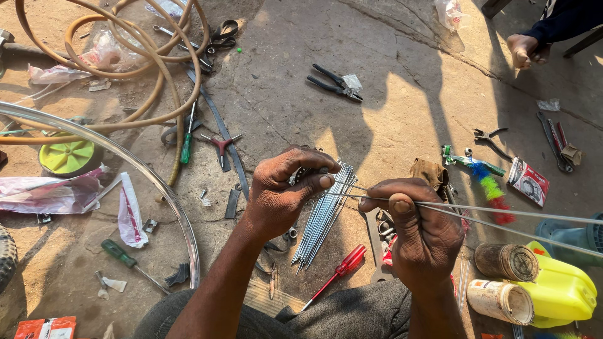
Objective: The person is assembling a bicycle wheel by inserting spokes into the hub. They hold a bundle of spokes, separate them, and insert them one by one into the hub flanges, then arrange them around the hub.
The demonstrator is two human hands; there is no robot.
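left hand [282, 194]: fingers curled, thumb and forefinger pinching the near ends of two spokes [502, 220] — held level so the tips line up
right hand [421, 229]: closed round the same spokes further along, steadying them; they run off to the right
bundle [323, 213]: loose spokes on the ground under the hands — within reach
rim [157, 188]: lying flat at left
red screwdriver [339, 270]: by the knee

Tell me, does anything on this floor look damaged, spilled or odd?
Nothing looks spilled or broken. Tools lie scattered over the concrete floor. The left hand and right hand pinch thin spokes, above a loose spoke bundle fanned on the ground beside a red screwdriver.
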